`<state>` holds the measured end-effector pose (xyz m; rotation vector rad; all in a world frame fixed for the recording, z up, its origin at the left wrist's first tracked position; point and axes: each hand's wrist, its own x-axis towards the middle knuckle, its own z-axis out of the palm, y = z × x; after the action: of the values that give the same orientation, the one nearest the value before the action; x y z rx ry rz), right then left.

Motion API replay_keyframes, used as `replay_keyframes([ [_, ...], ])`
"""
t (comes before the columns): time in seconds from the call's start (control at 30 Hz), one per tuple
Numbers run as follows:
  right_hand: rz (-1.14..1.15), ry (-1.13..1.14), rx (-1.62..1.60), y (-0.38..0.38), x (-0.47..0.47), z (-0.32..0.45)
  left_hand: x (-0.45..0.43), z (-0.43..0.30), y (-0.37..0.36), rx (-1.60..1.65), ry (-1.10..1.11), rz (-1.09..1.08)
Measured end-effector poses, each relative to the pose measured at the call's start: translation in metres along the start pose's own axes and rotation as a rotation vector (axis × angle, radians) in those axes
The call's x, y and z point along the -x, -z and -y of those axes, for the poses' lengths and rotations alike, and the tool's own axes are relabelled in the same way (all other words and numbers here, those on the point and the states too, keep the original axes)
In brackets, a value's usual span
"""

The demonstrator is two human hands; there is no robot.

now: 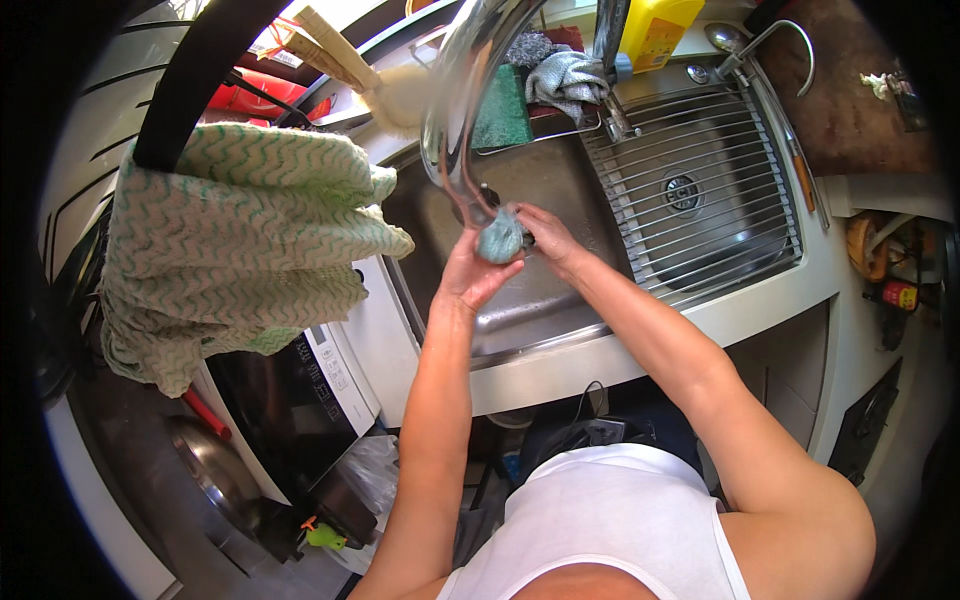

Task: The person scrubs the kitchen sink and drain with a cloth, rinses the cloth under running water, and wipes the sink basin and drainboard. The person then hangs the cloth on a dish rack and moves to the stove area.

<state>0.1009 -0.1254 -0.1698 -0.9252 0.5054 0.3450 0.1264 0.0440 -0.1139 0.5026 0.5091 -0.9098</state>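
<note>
Over the left basin of the stainless steel sink (536, 180), both hands are at a small pale teal bundle (501, 236) that looks like wadded cloth. My left hand (472, 271) cups it from the left and below. My right hand (550, 234) grips its right side, where a small dark part shows between bundle and fingers; what that is cannot be made out. Close above hangs the curved chrome faucet spout (450, 112), its end just over the bundle. Blur hides whether water runs from it. The palms and parts of the fingers are partly hidden.
A roll-up drying rack (697, 172) spans the right basin. A green scouring pad (504, 109) and grey cloth (568, 79) sit in a caddy behind. A yellow bottle (660, 34) stands at the back. A wavy-patterned cloth (240, 247) hangs at left, above a microwave oven (289, 405).
</note>
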Motion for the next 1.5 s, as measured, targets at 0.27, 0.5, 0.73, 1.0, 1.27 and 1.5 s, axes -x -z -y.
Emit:
replay_keyframes([
  [0.27, 0.241, 0.098, -0.083, -0.023, -0.002, 0.025, 0.007, 0.006, -0.029, -0.388, 0.194, -0.113],
  [0.5, 0.111, 0.377, 0.762, -0.036, -0.050, 0.019, -0.021, 0.013, -0.029, -0.950, 0.134, -0.325],
  [0.73, -0.058, 0.241, 0.995, -0.042, -0.065, 0.021, -0.057, 0.004, 0.030, -1.324, -0.303, -0.446],
  [1.0, 0.311, 0.045, 0.280, -0.006, -0.025, 0.060, -0.003, -0.022, -0.040, -0.273, -0.062, -0.223],
  [1.27, 0.408, 0.016, -0.016, -0.025, -0.007, 0.062, -0.007, 0.010, -0.025, -0.117, 0.223, 0.123],
  [1.5, 0.511, 0.300, 0.493, -0.030, -0.038, 0.051, -0.005, -0.002, -0.054, -0.494, 0.335, -0.131],
])
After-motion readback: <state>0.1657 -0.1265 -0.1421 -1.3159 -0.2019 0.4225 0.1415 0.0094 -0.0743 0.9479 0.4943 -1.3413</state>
